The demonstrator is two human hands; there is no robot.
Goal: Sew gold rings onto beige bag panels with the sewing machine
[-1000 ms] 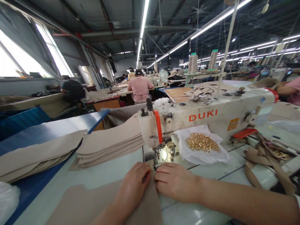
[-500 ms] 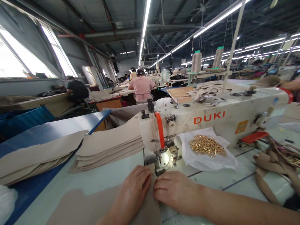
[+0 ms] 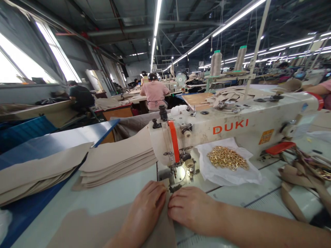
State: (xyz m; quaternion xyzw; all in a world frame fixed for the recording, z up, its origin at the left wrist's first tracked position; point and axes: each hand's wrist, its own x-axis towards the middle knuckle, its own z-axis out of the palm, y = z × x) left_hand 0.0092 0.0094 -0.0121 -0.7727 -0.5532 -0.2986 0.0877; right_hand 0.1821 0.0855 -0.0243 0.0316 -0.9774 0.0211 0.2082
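Directly in front of the sewing machine (image 3: 196, 129), a beige fabric piece (image 3: 165, 225) lies on the pale table, its far end just short of the needle area. My left hand (image 3: 148, 206) is closed on the fabric's far end, fingers curled and thumb pressed in. Facing it, my right hand (image 3: 192, 208) grips the right edge of the same piece with bent fingers. The fingertips of both hands are close together, partly hiding the cloth between them. Under the machine's arm, gold metal rings (image 3: 227, 158) lie heaped on a white cloth (image 3: 207, 172).
Stacked beige fabric panels (image 3: 116, 156) lie left of the needle, with another stack (image 3: 41, 168) farther left. Brown straps (image 3: 297, 179) lie at the right. Thread cones (image 3: 216, 63) stand behind the machine. A person in pink (image 3: 155, 91) sits ahead, another in dark clothes (image 3: 81, 96) at left.
The view has shifted slightly, so the surroundings sit a little farther left and higher. Both hands keep nearly the same hold on the fabric.
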